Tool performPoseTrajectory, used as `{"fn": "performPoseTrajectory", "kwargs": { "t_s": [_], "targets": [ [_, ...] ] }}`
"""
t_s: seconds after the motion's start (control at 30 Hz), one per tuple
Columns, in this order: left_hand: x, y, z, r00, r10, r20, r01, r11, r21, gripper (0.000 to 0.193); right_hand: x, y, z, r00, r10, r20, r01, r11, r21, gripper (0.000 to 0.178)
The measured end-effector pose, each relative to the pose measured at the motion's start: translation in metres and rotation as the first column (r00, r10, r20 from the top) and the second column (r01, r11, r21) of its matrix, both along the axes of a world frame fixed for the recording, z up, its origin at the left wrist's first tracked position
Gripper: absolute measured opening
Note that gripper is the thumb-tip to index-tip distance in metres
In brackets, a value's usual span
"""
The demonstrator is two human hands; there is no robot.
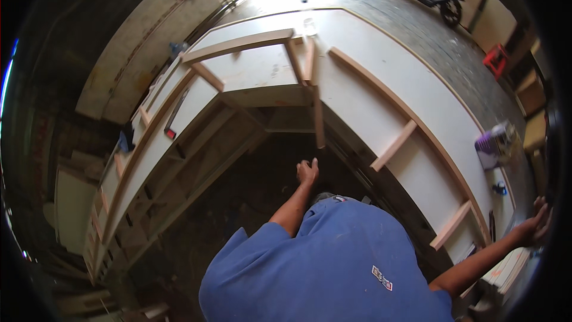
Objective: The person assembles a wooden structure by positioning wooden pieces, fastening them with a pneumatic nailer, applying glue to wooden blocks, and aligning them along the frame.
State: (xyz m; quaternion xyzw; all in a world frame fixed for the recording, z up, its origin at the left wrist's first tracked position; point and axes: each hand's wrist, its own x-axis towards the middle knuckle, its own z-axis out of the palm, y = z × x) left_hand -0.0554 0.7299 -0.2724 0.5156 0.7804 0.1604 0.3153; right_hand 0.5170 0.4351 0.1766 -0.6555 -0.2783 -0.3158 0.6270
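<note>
Both grips appear released: the left hand [308, 173], loosely curled, hangs near twelve o'clock from the blue-shirted worker [328, 250], just short of a wooden strip [319, 119] jutting off a white counter [387, 56]. The right hand [535, 225], fingers parted, extends toward three; a purple box [488, 148] stands at two.

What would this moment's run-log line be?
left hand: curled, near wooden strip; right hand: open, right of white counter; wooden frame: atop counter
</note>
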Motion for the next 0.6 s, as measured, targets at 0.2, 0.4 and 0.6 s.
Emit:
{"fn": "performPoseTrajectory", "kwargs": {
  "t_s": [0.2, 0.4, 0.6],
  "targets": [
    [-0.123, -0.030, -0.043, 0.971, -0.240, 0.016, 0.207, 0.797, -0.568, 0.068, -0.144, 0.110, -0.191, 0.654, 0.148, -0.742, -0.695, 0.505, -0.512, 0.044],
    [-0.196, -0.024, -0.055, 0.929, -0.370, -0.027, 0.268, 0.720, -0.641, 0.068, -0.312, 0.106, -0.288, 0.276, -0.173, -0.946, -0.959, -0.119, -0.258, 0.047],
    [-0.227, 0.040, -0.094, 0.725, -0.688, -0.014, 0.583, 0.624, -0.520, 0.075, -0.330, 0.035, -0.348, 0.625, -0.076, -0.777, -0.759, 0.171, -0.628, 0.034]
  ]
}}
